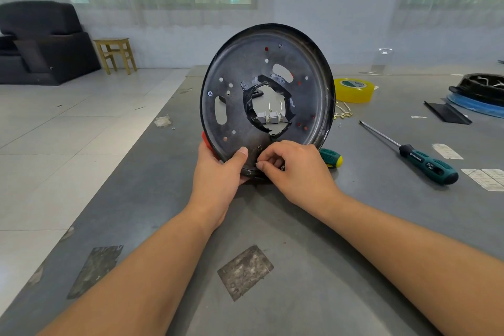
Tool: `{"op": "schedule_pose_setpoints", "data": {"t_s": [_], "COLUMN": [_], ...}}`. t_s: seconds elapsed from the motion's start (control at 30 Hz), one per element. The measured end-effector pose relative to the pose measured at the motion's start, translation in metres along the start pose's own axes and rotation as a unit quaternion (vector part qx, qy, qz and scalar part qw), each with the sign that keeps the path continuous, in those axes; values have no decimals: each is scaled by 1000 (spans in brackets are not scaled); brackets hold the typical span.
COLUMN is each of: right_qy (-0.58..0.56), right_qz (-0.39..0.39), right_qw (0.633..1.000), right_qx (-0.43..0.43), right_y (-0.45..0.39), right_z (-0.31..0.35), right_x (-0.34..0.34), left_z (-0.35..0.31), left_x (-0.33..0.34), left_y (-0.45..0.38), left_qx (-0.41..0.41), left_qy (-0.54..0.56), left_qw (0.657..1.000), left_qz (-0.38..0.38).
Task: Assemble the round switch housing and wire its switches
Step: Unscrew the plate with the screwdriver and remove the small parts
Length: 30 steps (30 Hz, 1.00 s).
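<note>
The grey worktable (313,226) carries everything, and I have stood the round housing plate (245,68) on its edge near the middle of it, tilted up so its inner face looks at me and the hole at the centre lets me see through to the two small grey switches (268,118) lying behind; upright like this, I judge, the bottom rim is easiest to reach. My left hand (218,174) grips that lower rim, thumb pressed flat on the face and fingers wrapped out of sight behind, to keep the plate from rolling or tipping; my right hand (294,169) is curled just beside it at the rim, fingertips drawn together in a pinch on something too small to make out, probably a screw or nut near the screw head (259,148) there. To the right lie the yellow tape roll (354,90), the long green-handled screwdriver (414,155) well apart from my hands, and a stubby screwdriver (331,157) half hidden behind my right hand, near at need.
</note>
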State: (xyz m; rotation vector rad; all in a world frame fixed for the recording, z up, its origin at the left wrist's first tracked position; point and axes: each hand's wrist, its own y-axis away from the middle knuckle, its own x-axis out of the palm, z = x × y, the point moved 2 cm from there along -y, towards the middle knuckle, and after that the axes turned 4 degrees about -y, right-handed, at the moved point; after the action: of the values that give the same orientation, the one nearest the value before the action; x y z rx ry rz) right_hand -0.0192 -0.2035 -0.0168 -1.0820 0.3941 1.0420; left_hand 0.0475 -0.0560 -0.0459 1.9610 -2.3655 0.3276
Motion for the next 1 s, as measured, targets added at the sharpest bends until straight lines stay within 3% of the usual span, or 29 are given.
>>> {"op": "schedule_pose_setpoints", "data": {"t_s": [0.7, 0.87, 1.0], "right_qy": [-63, -61, -5], "right_qz": [-8, 1, -74], "right_qw": [998, 998, 995], "right_qx": [24, -14, -66], "right_y": [-1, -1, -3], "right_z": [-8, -7, -16], "right_x": [4, 4, -14], "left_z": [-2, -3, -7], "left_x": [1, 1, -1], "left_y": [4, 4, 2], "left_qx": [9, 1, -10], "left_qy": [-26, -8, 57], "left_qw": [999, 999, 997], "left_qz": [-19, -34, -54]}}
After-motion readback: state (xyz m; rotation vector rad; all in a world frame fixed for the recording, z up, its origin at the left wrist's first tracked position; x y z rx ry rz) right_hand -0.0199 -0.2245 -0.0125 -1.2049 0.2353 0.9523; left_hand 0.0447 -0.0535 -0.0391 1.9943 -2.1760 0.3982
